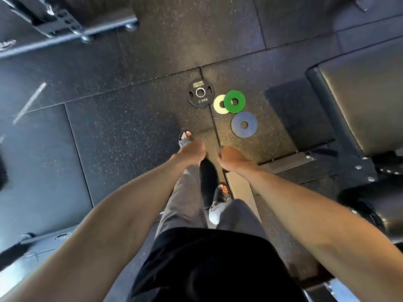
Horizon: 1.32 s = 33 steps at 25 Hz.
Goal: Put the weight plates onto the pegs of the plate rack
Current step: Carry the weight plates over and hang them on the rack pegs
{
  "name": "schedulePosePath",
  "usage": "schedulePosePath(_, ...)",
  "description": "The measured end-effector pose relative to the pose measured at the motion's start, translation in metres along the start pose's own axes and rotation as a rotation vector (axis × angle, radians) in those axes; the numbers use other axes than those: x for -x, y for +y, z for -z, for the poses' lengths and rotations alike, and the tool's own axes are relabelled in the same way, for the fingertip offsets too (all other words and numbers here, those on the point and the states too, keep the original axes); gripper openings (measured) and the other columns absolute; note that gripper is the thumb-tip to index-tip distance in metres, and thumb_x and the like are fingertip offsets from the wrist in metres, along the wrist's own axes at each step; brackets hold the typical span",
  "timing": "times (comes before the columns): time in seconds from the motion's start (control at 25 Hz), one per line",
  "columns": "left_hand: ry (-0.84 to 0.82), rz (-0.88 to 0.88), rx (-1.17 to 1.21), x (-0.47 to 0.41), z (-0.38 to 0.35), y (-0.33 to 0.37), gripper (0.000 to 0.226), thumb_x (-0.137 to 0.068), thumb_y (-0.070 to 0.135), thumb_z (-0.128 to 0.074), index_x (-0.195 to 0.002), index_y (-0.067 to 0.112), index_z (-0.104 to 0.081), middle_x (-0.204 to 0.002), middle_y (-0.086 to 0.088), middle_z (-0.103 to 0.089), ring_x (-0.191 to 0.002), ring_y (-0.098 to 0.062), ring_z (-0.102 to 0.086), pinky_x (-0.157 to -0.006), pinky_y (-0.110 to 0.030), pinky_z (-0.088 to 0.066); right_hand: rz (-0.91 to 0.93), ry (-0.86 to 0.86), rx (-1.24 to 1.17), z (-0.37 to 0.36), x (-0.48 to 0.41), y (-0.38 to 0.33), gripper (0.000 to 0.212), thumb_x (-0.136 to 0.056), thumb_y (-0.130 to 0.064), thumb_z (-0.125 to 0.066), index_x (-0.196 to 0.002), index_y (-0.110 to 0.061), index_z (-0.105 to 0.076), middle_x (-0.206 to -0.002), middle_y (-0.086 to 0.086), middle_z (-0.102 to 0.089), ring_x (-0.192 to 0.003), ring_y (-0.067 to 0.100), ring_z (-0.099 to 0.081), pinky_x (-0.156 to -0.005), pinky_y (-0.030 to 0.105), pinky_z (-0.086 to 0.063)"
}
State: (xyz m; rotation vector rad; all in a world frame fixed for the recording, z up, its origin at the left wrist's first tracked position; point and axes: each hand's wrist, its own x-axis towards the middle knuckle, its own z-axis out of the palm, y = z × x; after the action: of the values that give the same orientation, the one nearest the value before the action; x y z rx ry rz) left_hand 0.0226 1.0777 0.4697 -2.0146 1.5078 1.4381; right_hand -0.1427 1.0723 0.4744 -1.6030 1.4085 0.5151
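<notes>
- Padded bench (359,101): well to the right of the black plate (201,101).
- Left hand (192,152) and right hand (230,156): below the black plate in the view, apart from it. Fingers hang loosely curled, holding nothing.
- Blue plate (237,130): down-right of the black plate, apart.
- Green plate (239,105): right of it, overlapping the yellow plate (217,103) just beside it.

Speckled black rubber floor tiles (135,131), padded black bench (359,101), steel frame (65,25)
</notes>
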Motion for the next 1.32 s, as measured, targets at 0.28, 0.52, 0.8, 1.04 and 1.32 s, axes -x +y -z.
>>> schedulePosePath(0.28, -0.087, 0.117, 0.08, -0.166, 0.059, -0.027, 0.032, -0.094, 0.015, -0.038, -0.114, 0.001, -0.059, -0.117, -0.023, -0.063, -0.107, -0.04, -0.061, -0.09, -0.043, -0.052, -0.074, -0.062, 0.005, 0.035, -0.161, -0.03, 0.027, -0.099, -0.017, -0.037, -0.106, -0.006, -0.061, -0.109, 0.017, -0.066, -0.099, 0.035, -0.062, -0.077, 0.038, -0.048)
schedulePosePath(0.52, -0.026, 0.144, 0.047, -0.306, 0.073, -0.04, 0.036, -0.094, 0.016, -0.037, -0.119, 0.003, -0.058, -0.119, -0.023, -0.064, -0.109, -0.04, -0.061, -0.09, -0.045, -0.052, -0.054, -0.046, 0.051, 0.03, -0.31, -0.03, 0.027, -0.096, -0.017, -0.038, -0.101, -0.009, -0.064, -0.12, 0.025, -0.062, -0.117, 0.043, -0.054, -0.102, 0.047, -0.041)
schedulePosePath(0.8, -0.05, 0.25, 0.063, -0.473, 0.004, -0.08, 0.032, -0.091, 0.012, -0.043, -0.113, -0.001, -0.062, -0.116, -0.02, -0.065, -0.106, -0.038, -0.062, -0.086, -0.04, -0.052, -0.079, -0.089, 0.042, 0.004, -0.474, 0.041, 0.018, -0.09, -0.019, -0.042, -0.093, -0.011, -0.058, -0.102, 0.022, -0.067, -0.096, 0.038, -0.065, -0.078, 0.038, -0.053)
schedulePosePath(1.04, 0.08, 0.503, 0.367, -0.59, -0.025, -0.106, 0.035, -0.094, 0.015, -0.04, -0.127, 0.004, -0.041, -0.107, -0.017, -0.061, -0.082, -0.036, -0.07, -0.075, -0.045, -0.06, -0.223, 0.166, 0.055, 0.006, -0.601, 0.091, 0.036, -0.097, -0.015, -0.044, -0.131, -0.005, -0.041, -0.124, 0.024, -0.058, -0.112, 0.042, -0.059, -0.083, 0.041, -0.046)
schedulePosePath(1.32, 0.241, 0.571, 0.42, -0.67, -0.023, -0.115, 0.052, -0.096, 0.024, -0.039, -0.143, 0.011, -0.02, -0.119, -0.015, -0.061, -0.095, -0.036, -0.068, -0.081, -0.046, -0.058, -0.344, 0.28, 0.058, 0.018, -0.7, 0.102, 0.05, -0.102, -0.026, -0.04, -0.146, -0.008, -0.024, -0.13, 0.017, -0.056, -0.117, 0.036, -0.057, -0.087, 0.042, -0.044)
